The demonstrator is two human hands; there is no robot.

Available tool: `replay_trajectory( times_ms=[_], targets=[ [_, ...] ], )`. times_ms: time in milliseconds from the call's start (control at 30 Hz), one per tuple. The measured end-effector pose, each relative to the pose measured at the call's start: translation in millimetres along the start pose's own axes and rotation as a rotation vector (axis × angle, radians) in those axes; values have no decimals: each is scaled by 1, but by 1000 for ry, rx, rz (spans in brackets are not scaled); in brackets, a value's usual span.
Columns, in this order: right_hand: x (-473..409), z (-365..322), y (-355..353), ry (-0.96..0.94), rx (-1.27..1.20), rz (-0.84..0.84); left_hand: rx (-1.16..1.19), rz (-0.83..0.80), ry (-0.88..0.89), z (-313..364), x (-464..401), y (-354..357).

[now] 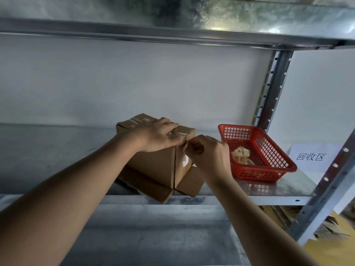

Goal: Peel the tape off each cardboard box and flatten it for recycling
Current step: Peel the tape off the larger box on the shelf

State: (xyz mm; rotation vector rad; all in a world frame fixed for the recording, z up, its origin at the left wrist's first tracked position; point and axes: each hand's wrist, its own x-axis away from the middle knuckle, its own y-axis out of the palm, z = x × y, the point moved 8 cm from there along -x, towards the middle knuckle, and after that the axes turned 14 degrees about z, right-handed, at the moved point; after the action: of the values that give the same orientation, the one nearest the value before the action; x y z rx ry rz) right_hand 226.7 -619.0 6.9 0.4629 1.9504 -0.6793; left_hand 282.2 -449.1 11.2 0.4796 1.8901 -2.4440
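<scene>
The right hand [206, 156] pinches the tape [184, 144] end at the near top edge of the box [153, 162] on the shelf [269, 189], the strip running away under the flat-pressing left hand [159, 136].

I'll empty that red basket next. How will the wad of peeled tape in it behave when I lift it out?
The tape wad in the red basket looks crumpled and thin, so probably very light and floppy. Being used tape, it may stick to fingers or the mesh.
</scene>
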Motion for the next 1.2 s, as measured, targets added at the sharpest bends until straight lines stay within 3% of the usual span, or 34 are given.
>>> replay_trajectory(
  times_ms=[200, 433, 567, 733, 833, 967, 1200],
  targets=[
    [-18, -13, -3, -260, 282, -160, -8, -15, -1, 0, -3, 1],
    [-31, -23, -6, -337, 267, -229, -21, -25, 14, -1, -6, 2],
    [-28, -6, -12, -163, 14, -148, -2, -20, 8, -4, -5, 3],
    [7, 32, 10, 424, -543, -224, 50, -36, -16, -5, -3, 2],
    [8, 36, 11, 437, -506, -140, 62, -47, -24, -5, -2, 1],
    [-5, 29, 5, 296, -309, -29, 90, -47, -29, -3, -1, 0],
    [-15, 29, 2, 268, -292, -63, 220, -107, -10, -4, -2, 0]
  ],
)
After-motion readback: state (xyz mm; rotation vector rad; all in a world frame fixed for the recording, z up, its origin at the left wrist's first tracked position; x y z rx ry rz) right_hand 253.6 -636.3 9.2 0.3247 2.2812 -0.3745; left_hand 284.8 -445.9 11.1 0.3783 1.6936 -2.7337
